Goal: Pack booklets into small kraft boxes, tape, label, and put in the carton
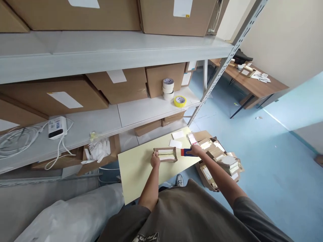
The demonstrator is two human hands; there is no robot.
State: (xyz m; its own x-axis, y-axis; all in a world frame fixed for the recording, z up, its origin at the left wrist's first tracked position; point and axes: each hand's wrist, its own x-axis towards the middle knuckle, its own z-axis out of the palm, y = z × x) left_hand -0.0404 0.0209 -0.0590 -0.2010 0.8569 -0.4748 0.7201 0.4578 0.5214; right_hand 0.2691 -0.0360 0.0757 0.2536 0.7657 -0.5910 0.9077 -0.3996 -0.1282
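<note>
My left hand (155,160) grips the left end of a small cardboard box (165,151) lying on the pale yellow tabletop (137,168). White panels and a yellowish strip show on its upper face. To the right of the box, my right hand (195,150) is closed around a flat blue object with a red end (186,152); its kind is unclear. The red end points toward the box, with a gap between. Behind them lie two white cards (175,144). A white and pink item (192,139), partly blurred, sits just beyond my right hand.
At right, a large carton (207,178) on the floor is heaped with small taped boxes. The metal shelf (148,109) ahead bears cartons, white tape rolls (168,89), a yellow tape roll (180,101) and a cabled white device (57,127). A grey-white sack (83,215) bulges at lower left.
</note>
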